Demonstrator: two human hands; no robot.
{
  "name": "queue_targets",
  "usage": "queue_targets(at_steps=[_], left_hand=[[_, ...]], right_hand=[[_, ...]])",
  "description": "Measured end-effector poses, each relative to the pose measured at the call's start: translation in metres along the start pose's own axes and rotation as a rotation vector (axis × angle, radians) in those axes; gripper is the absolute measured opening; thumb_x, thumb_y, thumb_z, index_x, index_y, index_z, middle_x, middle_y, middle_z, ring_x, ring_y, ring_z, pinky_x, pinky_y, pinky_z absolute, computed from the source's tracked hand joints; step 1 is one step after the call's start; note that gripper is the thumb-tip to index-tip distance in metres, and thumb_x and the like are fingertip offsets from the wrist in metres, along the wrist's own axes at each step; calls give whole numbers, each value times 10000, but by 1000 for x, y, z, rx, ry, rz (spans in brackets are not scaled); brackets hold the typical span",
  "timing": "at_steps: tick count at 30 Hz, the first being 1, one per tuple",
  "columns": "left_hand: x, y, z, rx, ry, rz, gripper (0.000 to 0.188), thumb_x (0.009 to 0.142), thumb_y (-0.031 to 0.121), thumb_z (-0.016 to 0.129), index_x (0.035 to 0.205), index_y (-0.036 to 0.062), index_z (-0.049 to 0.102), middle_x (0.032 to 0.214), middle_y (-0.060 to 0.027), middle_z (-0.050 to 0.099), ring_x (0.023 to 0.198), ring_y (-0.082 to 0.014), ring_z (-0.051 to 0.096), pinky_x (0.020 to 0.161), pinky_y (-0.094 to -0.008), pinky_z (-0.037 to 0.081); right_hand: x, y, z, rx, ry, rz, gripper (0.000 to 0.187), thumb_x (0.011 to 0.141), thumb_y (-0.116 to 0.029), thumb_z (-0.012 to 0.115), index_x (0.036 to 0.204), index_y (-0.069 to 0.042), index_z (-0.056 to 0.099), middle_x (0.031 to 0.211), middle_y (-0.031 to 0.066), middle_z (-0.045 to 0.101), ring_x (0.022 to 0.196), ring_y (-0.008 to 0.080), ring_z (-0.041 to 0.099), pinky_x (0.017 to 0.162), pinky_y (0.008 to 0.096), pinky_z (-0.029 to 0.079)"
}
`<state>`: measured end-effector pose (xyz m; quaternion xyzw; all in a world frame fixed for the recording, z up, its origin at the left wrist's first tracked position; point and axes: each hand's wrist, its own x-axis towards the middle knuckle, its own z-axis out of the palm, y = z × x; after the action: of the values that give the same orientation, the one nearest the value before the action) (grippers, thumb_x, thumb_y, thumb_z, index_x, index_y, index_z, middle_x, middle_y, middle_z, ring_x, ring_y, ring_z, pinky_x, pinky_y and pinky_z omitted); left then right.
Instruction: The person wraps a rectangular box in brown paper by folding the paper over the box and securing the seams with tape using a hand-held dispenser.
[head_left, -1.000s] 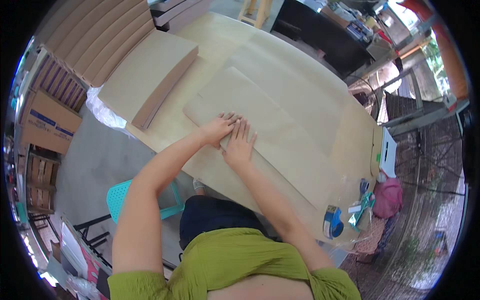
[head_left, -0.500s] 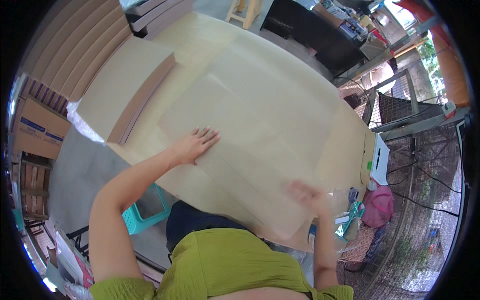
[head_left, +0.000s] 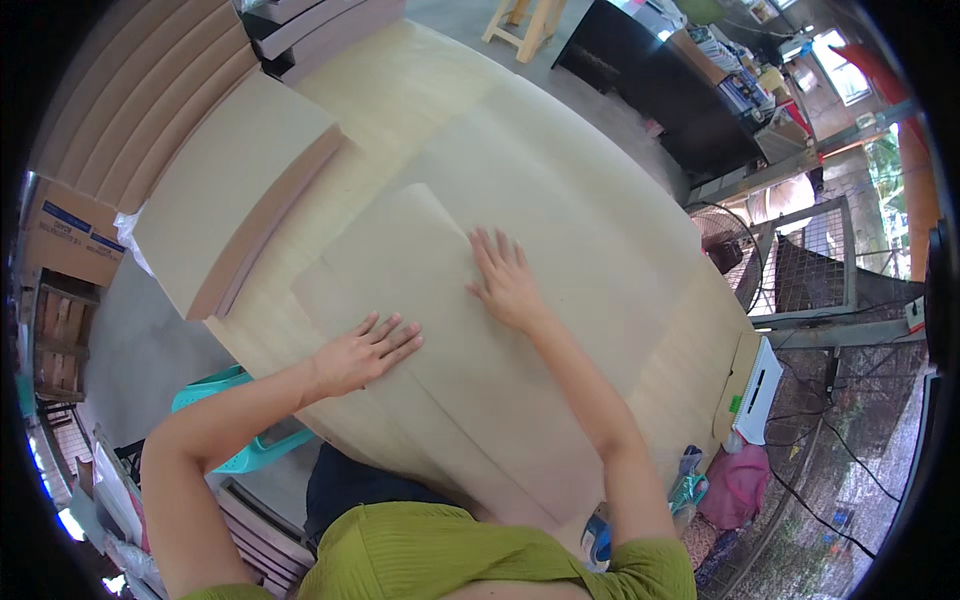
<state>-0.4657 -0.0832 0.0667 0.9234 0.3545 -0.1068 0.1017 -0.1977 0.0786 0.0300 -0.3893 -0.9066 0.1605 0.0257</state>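
Note:
A large sheet of pale brown paper [head_left: 560, 200] covers much of the table, and part of it appears doubled over in a flap [head_left: 400, 255] toward me. On the near left of that flap, my left hand [head_left: 358, 352] lies flat with its fingers spread. Farther out, my right hand [head_left: 507, 280] rests by the flap's long edge, fingers apart and pointing away from me. Neither hand grips anything. A slanting crease or edge runs through the paper from near my hands down toward my body.
A stack of brown boards [head_left: 240, 170] sits on the table's left side, with a taller stack [head_left: 140, 90] behind. Below the left edge is a turquoise plastic stool [head_left: 262, 455]. A white device [head_left: 762, 390] and a pink bag [head_left: 736, 487] are at the right edge.
My right hand has moved from the near right, where it was blurred, up and left to the middle of the paper. My left hand stays flat in nearly the same place.

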Motion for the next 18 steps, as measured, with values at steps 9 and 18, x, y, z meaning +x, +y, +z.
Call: queue_targets(at_steps=[9,18], left_hand=[[-5,4,-1,-110,-63,-59,1152,660,183,832,1562,55,126,1614,-128,202,1469,-352,247,1161,-524,276],[-7,8,-9,-90,8,-33,1238,593,256,899,1553,63,142,1600,-133,233,1462,-358,251,1190,-496,243]], right_hand=[[-53,-34,-7,-147,44,556,948,908,-575,539,1568,-58,96,1625,158,156,1487,419,125,1154,641,88],[-315,22,9,-373,44,991,892,914,-513,551,1571,-89,122,1614,188,175,1467,447,158,1109,706,117]])
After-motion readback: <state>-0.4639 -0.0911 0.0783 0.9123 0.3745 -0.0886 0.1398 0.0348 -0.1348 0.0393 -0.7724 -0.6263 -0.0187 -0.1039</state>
